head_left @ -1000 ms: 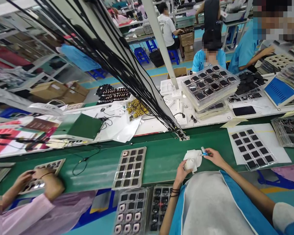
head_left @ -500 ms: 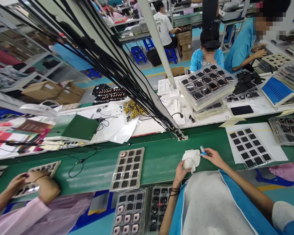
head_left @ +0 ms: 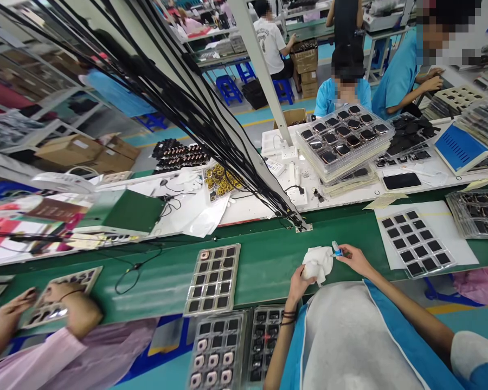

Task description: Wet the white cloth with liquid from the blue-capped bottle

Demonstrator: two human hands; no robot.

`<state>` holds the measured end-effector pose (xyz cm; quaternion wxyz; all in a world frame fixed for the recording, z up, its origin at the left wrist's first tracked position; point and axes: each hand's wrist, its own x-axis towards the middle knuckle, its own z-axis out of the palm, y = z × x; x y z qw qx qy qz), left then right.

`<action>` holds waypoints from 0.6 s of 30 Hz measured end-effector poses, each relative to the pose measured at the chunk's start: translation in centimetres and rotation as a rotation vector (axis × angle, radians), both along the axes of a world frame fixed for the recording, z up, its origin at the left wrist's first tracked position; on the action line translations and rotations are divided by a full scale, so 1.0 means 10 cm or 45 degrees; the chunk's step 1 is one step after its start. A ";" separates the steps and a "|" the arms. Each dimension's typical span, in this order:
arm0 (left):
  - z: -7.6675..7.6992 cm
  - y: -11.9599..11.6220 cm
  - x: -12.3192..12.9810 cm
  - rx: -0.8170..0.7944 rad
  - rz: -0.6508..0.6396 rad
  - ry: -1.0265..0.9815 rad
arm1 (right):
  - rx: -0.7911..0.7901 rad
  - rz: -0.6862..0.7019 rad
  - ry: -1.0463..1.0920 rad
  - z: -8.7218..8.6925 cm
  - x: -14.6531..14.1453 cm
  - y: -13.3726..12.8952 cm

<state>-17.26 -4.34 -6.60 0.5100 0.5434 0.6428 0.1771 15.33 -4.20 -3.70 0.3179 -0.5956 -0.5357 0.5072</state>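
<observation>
Bunched up over the green work surface is a white cloth (head_left: 320,262), gripped along its lower left side by my left hand (head_left: 299,283). Whether something small sits inside the cloth cannot be made out. My right hand (head_left: 355,260) pinches a small blue and transparent piece (head_left: 338,252) between thumb and fingers, close to the cloth's right edge. The exact kind of that piece is too small to tell. To the left lies a transparent tray (head_left: 236,271) with dark square pockets and one pinkish square part (head_left: 204,254) in a corner.
A pocketed tray (head_left: 418,244) rests on a white sheet (head_left: 467,254) at right. Stacked trays (head_left: 244,346) stand below the bench edge. A cable-wrapped post (head_left: 268,195) meets the bench ahead. A co-worker's hands (head_left: 55,292) are over another tray at far left.
My hands, the cloth and the blue piece stay almost in place. At far left, one of the co-worker's hands has moved left, away from the other.
</observation>
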 end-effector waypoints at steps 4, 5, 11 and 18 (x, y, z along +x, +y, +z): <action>0.04 0.00 -0.01 -0.005 0.006 -0.004 | 0.007 -0.004 -0.001 0.01 -0.02 0.00; 0.04 0.01 -0.01 -0.006 0.005 -0.005 | 0.008 -0.003 -0.004 0.01 -0.02 0.00; 0.05 0.02 -0.07 -0.024 -0.001 0.004 | 0.016 -0.006 -0.007 0.01 -0.02 0.00; 0.09 0.04 -0.17 -0.030 -0.009 0.009 | 0.021 -0.012 -0.006 0.01 -0.03 -0.01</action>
